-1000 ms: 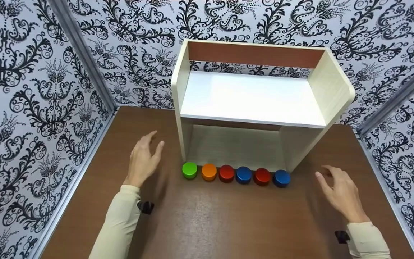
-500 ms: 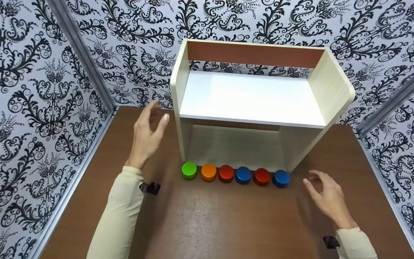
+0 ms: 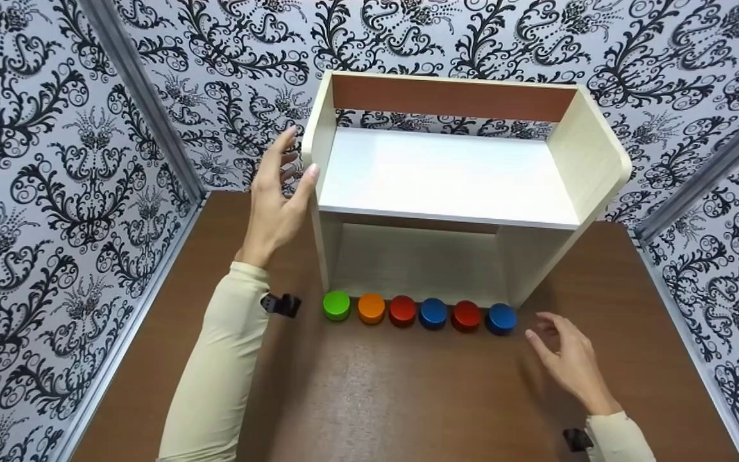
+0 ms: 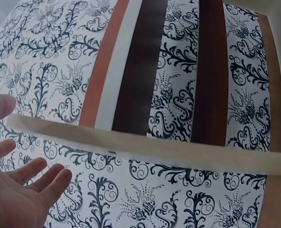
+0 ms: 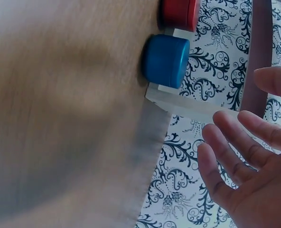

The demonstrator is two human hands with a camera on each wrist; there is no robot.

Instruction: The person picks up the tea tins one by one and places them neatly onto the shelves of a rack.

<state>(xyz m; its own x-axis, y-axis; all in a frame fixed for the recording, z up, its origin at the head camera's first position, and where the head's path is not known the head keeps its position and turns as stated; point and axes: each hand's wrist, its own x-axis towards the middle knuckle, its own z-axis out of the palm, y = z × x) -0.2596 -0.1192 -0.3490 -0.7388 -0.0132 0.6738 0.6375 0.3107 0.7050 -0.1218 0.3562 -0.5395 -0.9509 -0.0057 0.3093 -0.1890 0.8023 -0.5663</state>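
A wooden shelf unit [image 3: 446, 176] with a white middle board stands at the back of the table. My left hand [image 3: 274, 205] is at its left side panel, thumb overlapping the panel's front edge in the head view. In the left wrist view, spread fingers [image 4: 57, 185] lie around the end of that panel, holding nothing. My right hand [image 3: 571, 359] hovers right of the row of round caps, relaxed and empty. Nearest to it is a blue cap [image 3: 501, 319]; leftward follow a red cap [image 3: 466, 316], another blue cap [image 3: 433, 313], another red cap [image 3: 402, 310], an orange cap [image 3: 371, 308] and a green cap [image 3: 336, 305].
The caps line the shelf's front lower edge on the brown table [image 3: 369, 398]. Patterned walls [image 3: 16, 192] enclose the table at the back and both sides, with metal strips along the corners. A black wrist camera [image 3: 281, 305] sits on the left sleeve.
My left hand has moved up and forward, from beside the shelf's lower part to its upper left panel. My right hand has drifted left and slightly down, closer to the blue cap.
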